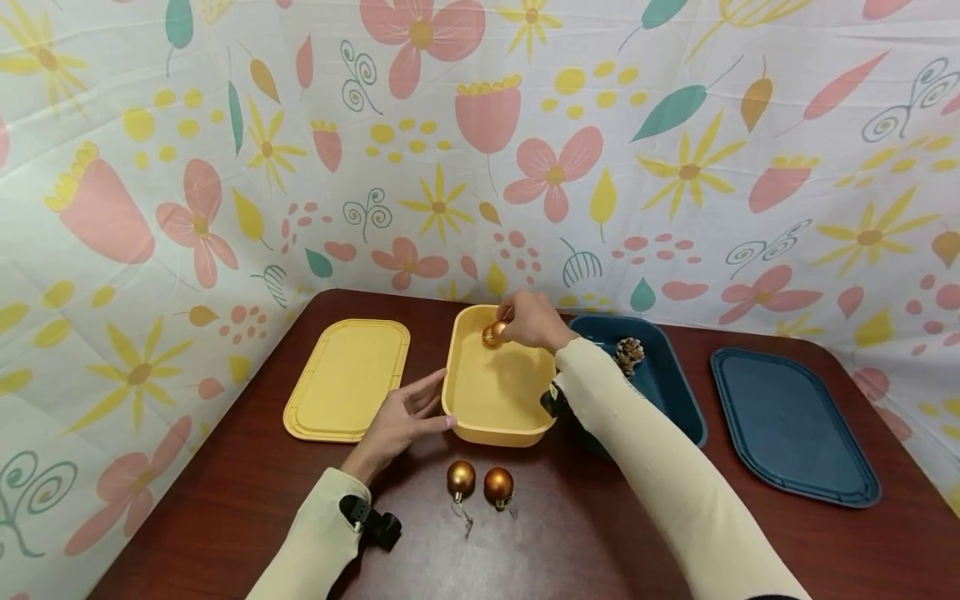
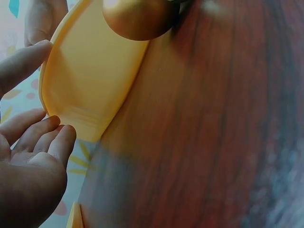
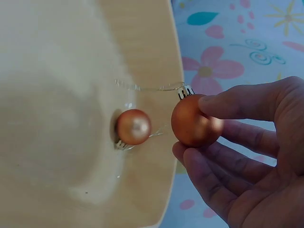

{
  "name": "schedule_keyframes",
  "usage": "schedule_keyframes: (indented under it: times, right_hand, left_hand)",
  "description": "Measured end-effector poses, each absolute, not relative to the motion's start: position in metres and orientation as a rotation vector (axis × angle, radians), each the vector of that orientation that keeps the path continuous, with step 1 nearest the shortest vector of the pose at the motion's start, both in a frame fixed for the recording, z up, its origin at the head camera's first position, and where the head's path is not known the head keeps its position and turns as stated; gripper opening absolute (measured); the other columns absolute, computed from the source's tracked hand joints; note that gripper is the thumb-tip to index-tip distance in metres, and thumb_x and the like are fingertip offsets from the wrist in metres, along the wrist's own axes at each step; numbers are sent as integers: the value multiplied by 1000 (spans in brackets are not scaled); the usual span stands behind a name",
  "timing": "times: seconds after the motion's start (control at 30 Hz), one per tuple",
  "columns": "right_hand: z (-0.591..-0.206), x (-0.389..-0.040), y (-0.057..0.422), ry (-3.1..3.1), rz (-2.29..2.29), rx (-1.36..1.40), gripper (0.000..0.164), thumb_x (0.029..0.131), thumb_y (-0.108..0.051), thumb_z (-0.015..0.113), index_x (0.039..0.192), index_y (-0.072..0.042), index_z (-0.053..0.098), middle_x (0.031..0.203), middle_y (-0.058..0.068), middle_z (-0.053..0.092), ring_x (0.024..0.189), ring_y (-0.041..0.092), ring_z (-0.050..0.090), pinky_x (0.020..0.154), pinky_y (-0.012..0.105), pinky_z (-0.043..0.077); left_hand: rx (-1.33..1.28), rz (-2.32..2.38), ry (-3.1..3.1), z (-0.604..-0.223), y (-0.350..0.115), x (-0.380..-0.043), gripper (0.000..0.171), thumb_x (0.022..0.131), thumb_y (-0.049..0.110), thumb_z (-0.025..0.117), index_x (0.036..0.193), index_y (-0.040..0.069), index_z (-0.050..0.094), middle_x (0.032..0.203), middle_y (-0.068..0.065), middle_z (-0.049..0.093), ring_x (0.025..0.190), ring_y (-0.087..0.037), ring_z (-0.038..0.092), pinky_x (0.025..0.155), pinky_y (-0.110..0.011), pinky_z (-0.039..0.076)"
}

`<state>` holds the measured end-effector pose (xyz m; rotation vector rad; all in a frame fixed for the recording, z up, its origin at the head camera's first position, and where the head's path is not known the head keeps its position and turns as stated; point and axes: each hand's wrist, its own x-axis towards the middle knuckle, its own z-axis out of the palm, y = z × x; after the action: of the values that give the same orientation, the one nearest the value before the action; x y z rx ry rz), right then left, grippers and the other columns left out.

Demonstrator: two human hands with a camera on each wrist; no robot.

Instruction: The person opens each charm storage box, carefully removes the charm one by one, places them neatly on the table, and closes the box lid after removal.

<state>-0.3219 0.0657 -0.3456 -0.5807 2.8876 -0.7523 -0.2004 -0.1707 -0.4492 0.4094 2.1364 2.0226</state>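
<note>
In the right wrist view my right hand pinches a copper-coloured ball ornament by thumb and fingertips, with its silver cap and wire loop at the top. A second such ornament lies inside the yellow container, close to its far wall. The held one is over the container's far end. My left hand rests against the container's left side, fingers and thumb spread along the outside of the wall. Two more ball ornaments, one golden and one copper, lie on the table in front.
A yellow lid lies flat at the left. Right of the yellow container stands a dark blue container with a pinecone in it, partly covered by my right sleeve. Farther right lies a blue lid. A flowered cloth hangs behind the table.
</note>
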Motion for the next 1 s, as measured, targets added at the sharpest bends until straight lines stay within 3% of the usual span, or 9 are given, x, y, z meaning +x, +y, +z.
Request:
schedule_keyframes:
  times: [0.5, 1.0]
  right_hand:
    - [-327, -298, 70, 2850, -866, -691, 22, 85, -10, 76, 106, -7, 74, 108, 9, 77, 107, 26, 68, 95, 41, 56]
    - [-313, -271, 78, 2802, -959, -796, 24, 85, -9, 77, 108, -8, 75, 107, 9, 76, 96, 25, 74, 85, 38, 62]
  left_hand:
    - [413, 1978, 2148, -447, -169, -200, 80, 86, 5, 77, 155, 7, 38, 163, -12, 33, 151, -30, 33, 121, -41, 34]
    - [387, 1983, 2140, -446, -169, -200, 80, 85, 5, 77, 155, 6, 38, 163, -13, 33, 151, -31, 33, 120, -42, 35]
